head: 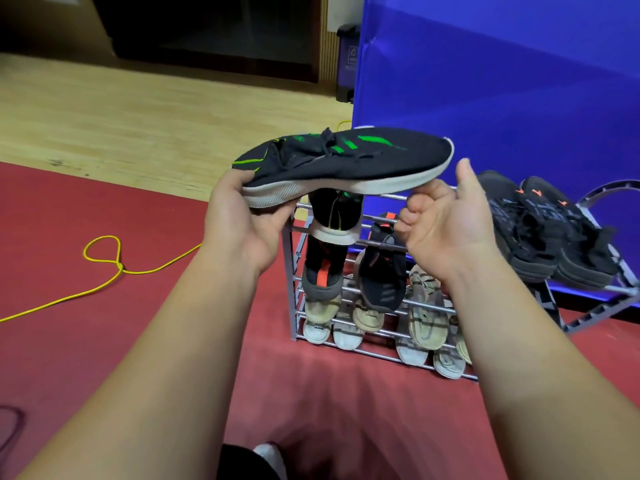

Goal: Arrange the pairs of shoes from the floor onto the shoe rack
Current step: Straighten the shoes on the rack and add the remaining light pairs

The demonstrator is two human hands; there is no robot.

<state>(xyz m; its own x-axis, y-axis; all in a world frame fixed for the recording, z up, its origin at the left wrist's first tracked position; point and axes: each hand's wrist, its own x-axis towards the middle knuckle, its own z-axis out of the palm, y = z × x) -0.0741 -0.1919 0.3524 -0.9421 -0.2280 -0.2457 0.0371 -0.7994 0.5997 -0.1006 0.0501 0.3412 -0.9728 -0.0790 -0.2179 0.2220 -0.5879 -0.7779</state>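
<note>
A black shoe with green stripes and a white sole (343, 164) is held level above the grey metal shoe rack (433, 306). My left hand (242, 220) grips its heel from below. My right hand (446, 220) is under its toe end, fingers curled, touching the sole. Its matching black-and-green shoe (337, 213) lies on the rack's top tier, heel towards me. A black pair with orange marks (547, 223) sits on the top tier at the right. Lower tiers hold black-and-orange shoes (382, 275) and several beige and white shoes (424, 313).
A blue panel (502, 81) stands directly behind the rack. A yellow cable (104, 265) loops over the red carpet on the left. Wooden floor lies beyond, with a dark bin (346, 60) near the panel's edge. My foot in a white sock (270, 459) shows at the bottom.
</note>
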